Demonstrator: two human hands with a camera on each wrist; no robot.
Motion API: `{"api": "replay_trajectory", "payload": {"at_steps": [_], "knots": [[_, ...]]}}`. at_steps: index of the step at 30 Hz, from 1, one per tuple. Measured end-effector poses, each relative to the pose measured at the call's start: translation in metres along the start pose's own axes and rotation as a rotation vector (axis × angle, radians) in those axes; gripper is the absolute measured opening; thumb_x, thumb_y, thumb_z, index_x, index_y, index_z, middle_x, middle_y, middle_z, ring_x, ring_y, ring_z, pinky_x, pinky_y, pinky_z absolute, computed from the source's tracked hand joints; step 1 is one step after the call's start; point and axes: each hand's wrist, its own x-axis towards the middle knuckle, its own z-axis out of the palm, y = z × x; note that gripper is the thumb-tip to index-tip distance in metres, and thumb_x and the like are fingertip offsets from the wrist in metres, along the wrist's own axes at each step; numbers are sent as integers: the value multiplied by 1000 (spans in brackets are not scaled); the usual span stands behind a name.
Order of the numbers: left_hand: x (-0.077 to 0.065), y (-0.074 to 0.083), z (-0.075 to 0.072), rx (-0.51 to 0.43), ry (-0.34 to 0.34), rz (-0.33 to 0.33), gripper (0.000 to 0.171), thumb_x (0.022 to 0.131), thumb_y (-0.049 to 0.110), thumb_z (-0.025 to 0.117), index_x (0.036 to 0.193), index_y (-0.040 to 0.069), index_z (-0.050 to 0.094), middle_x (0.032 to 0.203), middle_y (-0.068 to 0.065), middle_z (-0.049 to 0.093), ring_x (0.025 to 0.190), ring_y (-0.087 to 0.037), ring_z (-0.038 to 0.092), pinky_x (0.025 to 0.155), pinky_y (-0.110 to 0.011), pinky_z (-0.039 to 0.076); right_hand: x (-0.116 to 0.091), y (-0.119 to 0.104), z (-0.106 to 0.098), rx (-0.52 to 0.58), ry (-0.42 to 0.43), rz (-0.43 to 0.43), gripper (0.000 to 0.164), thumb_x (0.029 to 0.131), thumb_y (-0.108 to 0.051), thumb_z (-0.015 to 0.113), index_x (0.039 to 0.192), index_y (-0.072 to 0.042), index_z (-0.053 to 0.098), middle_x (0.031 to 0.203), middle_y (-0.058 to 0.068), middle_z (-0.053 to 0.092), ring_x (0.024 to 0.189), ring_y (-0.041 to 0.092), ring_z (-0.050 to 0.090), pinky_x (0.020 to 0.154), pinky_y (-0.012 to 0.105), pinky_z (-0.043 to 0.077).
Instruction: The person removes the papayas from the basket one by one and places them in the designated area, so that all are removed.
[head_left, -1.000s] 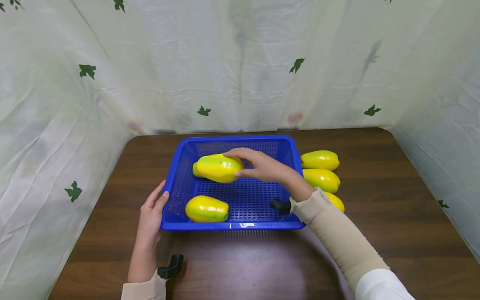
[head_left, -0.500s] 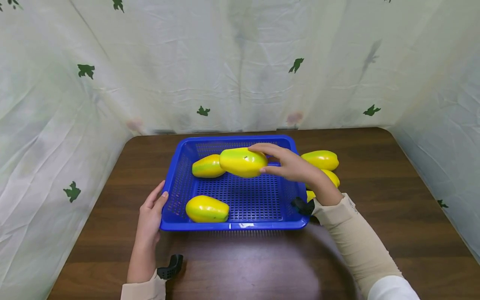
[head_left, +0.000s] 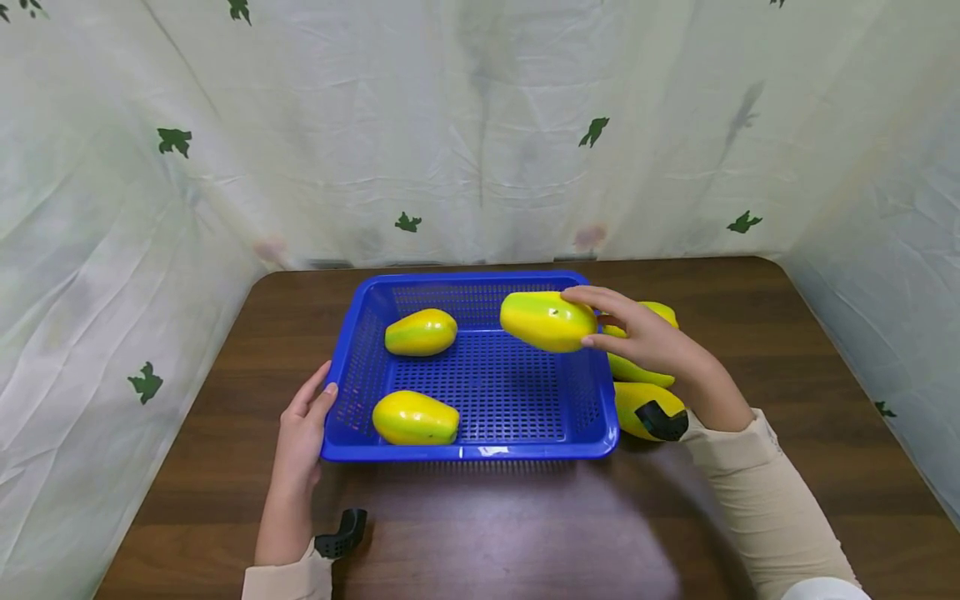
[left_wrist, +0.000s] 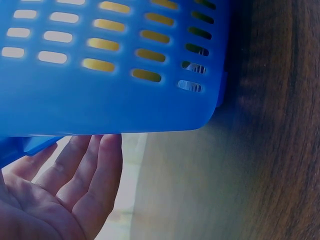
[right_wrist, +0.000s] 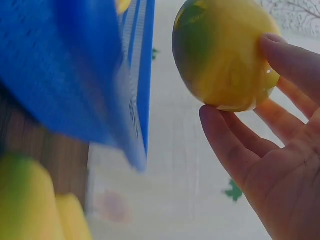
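Observation:
In the head view a blue plastic basket (head_left: 468, 452) with a perforated floor stands on the table. My left hand (head_left: 302, 433) grips its left rim, thumb over the top; the left wrist view shows the fingers (left_wrist: 107, 165) outside the wall, under the rim. Held between thumb and fingertips of my right hand (head_left: 645, 333), a yellow-green papaya (head_left: 546, 321) hangs over the basket's right side, raised above the rim in the right wrist view. Two more papayas lie inside, one back left (head_left: 422, 332) and one front left (head_left: 415, 418).
Several papayas (head_left: 637, 408) lie on the brown wooden table (head_left: 780, 350) just right of the basket, partly hidden by my right hand and wrist. Pale curtains (head_left: 480, 150) with green leaf shapes enclose the table at the back and sides.
My right hand has carried the papaya rightwards, from above the back-left papaya to the basket's right side, uncovering the one beneath. The left hand and basket stay put.

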Motion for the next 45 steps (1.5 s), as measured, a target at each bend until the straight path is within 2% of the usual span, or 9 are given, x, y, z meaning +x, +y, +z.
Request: {"api": "replay_trajectory", "payload": {"at_steps": [4,10,13,19,26,29,32,37,45], "knots": [[-1,0,0,-3,10,2,50,91,41,46,139,27,36,127,-13,44,88,-12,58,70,-25,51,-16,7,-11,-3,40,36,54,86,-4,58,136,-8,38,137,8,35,118,22,37,92,41,38],[0,-1,1,5,9,2,49,92,41,46,138,28,36,129,-12,42,89,-13,58,71,-25,50,-47,22,-26,-11,80,113,57,87,-2,57,138,-13,35,137,5,35,117,12,37,92,18,35],[0,-1,1,13,10,2,49,92,42,45,138,29,36,131,-11,41,92,-13,56,72,-24,50,-65,29,-32,-28,105,140,57,86,-1,57,138,-13,35,137,7,35,114,9,38,89,14,35],[-1,0,1,33,8,13,50,92,43,44,139,29,35,134,-11,39,96,-15,54,73,-24,49,-101,44,-44,-17,179,220,57,86,-1,57,138,-11,35,134,7,38,108,5,45,81,13,41],[-1,-1,0,31,9,20,50,91,43,44,139,28,35,133,-12,39,94,-15,55,72,-24,50,-136,63,-57,-13,259,345,55,87,-3,57,137,-8,36,127,-10,41,102,-3,46,76,11,43],[-1,-2,1,23,11,15,50,92,42,45,139,28,36,133,-12,40,93,-14,55,72,-24,50,-148,71,-62,-16,280,392,55,87,-4,57,137,-8,36,125,-14,41,101,-5,45,75,9,42],[-1,-2,1,23,15,9,50,92,43,45,138,29,36,132,-11,40,93,-14,56,72,-23,50,-156,79,-66,0,289,427,55,87,-5,58,137,-8,36,123,-17,41,101,-8,44,74,9,42],[-1,-2,1,12,17,4,50,91,43,45,138,29,36,131,-12,42,92,-13,56,72,-24,50,-168,94,-68,18,249,449,56,87,-9,59,138,-9,35,120,-23,40,101,-12,41,73,9,41],[0,-3,0,18,8,7,51,91,43,45,139,29,34,131,-13,41,93,-14,56,73,-25,50,-175,112,-63,31,208,485,55,89,-15,58,138,-10,35,123,-19,38,102,-12,38,74,10,39]]}}
